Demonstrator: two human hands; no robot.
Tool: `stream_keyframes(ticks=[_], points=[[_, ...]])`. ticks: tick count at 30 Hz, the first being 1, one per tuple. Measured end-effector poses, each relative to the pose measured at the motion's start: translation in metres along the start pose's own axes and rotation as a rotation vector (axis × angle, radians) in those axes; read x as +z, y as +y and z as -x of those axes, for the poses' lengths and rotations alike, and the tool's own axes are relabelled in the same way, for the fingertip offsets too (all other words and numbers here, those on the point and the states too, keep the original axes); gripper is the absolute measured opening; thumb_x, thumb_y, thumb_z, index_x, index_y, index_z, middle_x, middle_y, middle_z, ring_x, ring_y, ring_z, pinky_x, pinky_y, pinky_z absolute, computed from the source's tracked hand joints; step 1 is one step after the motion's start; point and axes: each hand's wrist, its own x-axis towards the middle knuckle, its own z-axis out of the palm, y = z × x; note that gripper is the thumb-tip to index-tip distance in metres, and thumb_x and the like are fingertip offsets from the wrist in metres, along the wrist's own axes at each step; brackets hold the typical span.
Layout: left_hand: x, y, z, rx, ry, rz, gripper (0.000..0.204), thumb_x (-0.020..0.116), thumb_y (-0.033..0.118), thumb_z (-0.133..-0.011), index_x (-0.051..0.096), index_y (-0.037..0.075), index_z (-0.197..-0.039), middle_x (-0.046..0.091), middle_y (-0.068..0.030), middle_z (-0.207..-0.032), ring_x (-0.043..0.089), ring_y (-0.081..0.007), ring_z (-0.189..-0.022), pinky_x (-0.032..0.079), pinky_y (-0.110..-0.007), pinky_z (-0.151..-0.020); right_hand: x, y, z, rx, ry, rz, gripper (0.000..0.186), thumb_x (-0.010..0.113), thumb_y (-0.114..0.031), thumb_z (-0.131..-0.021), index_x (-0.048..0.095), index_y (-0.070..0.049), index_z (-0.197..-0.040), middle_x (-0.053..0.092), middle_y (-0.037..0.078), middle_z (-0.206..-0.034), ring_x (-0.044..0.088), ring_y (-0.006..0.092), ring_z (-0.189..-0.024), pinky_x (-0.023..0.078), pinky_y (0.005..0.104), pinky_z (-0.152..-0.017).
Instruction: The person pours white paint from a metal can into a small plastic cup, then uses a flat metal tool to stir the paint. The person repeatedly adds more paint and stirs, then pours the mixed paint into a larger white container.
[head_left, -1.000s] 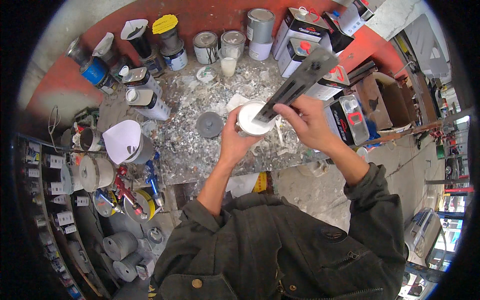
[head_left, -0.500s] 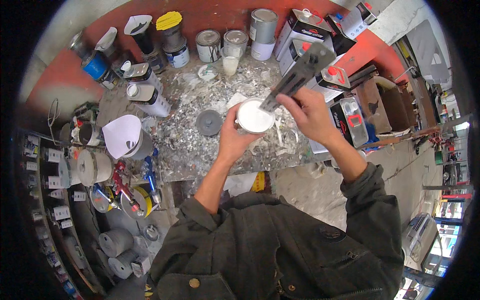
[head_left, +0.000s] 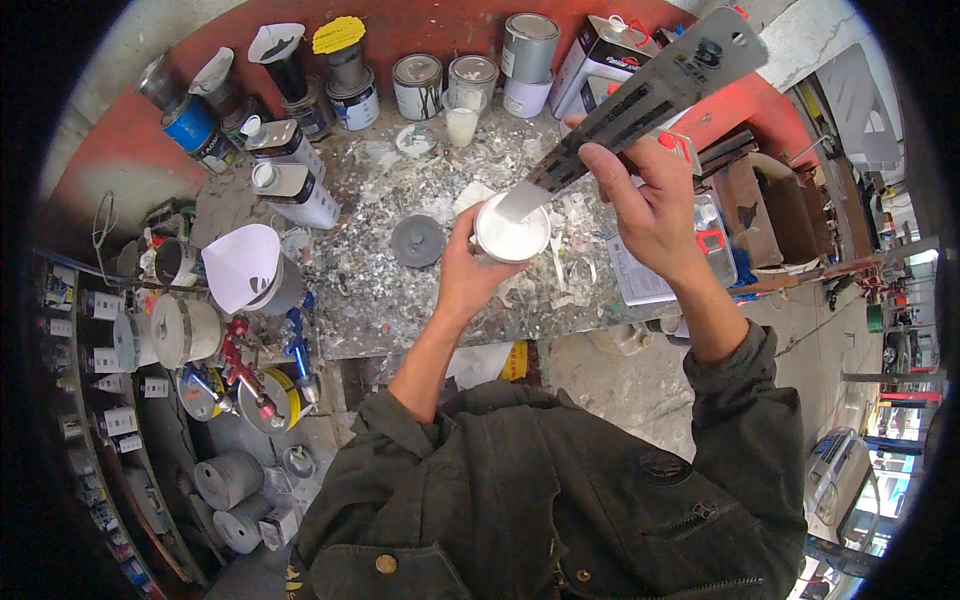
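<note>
My left hand (head_left: pixel 474 275) is wrapped round a cup of white paint (head_left: pixel 514 236) above the near part of a paint-spattered bench (head_left: pixel 380 320). In my right hand (head_left: pixel 650 205) is a long, flat metal mixing stick (head_left: pixel 640 105) with slots and a hole at its upper end. The stick slants down to the left, and its lower end is in the cup at the paint. Thumb and fingers pinch it along its middle. A round grey lid (head_left: pixel 418 241) lies on the bench left of the cup. Behind the cup stands a small translucent cup (head_left: pixel 461 125) with whitish contents.
Paint cans (head_left: pixel 417 88) line the back of the bench. Metal solvent tins (head_left: pixel 600 60) crowd the right, beside an open cardboard box (head_left: pixel 790 215). Two white-capped bottles (head_left: pixel 295 195) and a bucket (head_left: pixel 275 285) stand left. A red spray gun (head_left: pixel 243 365) hangs off the bench's left edge.
My right hand has shifted slightly right, and the mixing stick's upper end has swung up and right. Its lower end has moved left across the cup. My left hand stays in place.
</note>
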Motion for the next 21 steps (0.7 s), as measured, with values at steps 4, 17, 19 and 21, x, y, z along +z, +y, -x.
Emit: stream_keyframes(ticks=[4, 17, 19, 21], points=[[0.0, 0.0, -0.002, 0.049, 0.017, 0.021, 0.087, 0.094, 0.003, -0.063, 0.052, 0.007, -0.139, 0.064, -0.0086, -0.13, 0.062, -0.02, -0.12, 0.053, -0.035, -0.096, 0.01, 0.026, 0.007, -0.003, -0.101, 0.125, 0.022, 0.066, -0.014, -0.099, 0.073, -0.001, -0.116, 0.07, 0.009, -0.081, 0.057, 0.0129, -0.065, 0.047, 0.0297, -0.061], [0.002, -0.001, -0.001, 0.06, 0.053, -0.029, 0.086, 0.093, 0.002, -0.064, 0.052, 0.008, -0.14, 0.064, -0.0101, -0.132, 0.061, -0.0215, -0.124, 0.054, -0.036, -0.1, 0.02, 0.001, 0.023, 0.029, -0.082, 0.054, 0.028, 0.066, -0.011, -0.1, 0.07, 0.0, -0.126, 0.069, 0.005, -0.081, 0.056, 0.0071, -0.063, 0.045, 0.025, -0.057], [0.002, -0.002, -0.001, 0.057, 0.039, -0.026, 0.087, 0.093, 0.002, -0.064, 0.052, 0.008, -0.14, 0.064, -0.0099, -0.132, 0.061, -0.0219, -0.125, 0.053, -0.037, -0.101, 0.015, -0.003, 0.011, 0.057, -0.014, -0.043, 0.029, 0.066, -0.012, -0.101, 0.069, -0.001, -0.127, 0.067, 0.002, -0.081, 0.055, 0.0049, -0.063, 0.043, 0.0231, -0.057], [0.001, -0.002, -0.001, 0.046, 0.033, -0.039, 0.087, 0.093, 0.001, -0.063, 0.052, 0.008, -0.139, 0.063, -0.0095, -0.133, 0.06, -0.0222, -0.126, 0.053, -0.038, -0.103, 0.009, -0.002, -0.001, 0.067, 0.028, -0.036, 0.03, 0.065, -0.013, -0.102, 0.069, -0.001, -0.129, 0.063, -0.001, -0.08, 0.052, 0.0029, -0.064, 0.041, 0.0215, -0.057]])
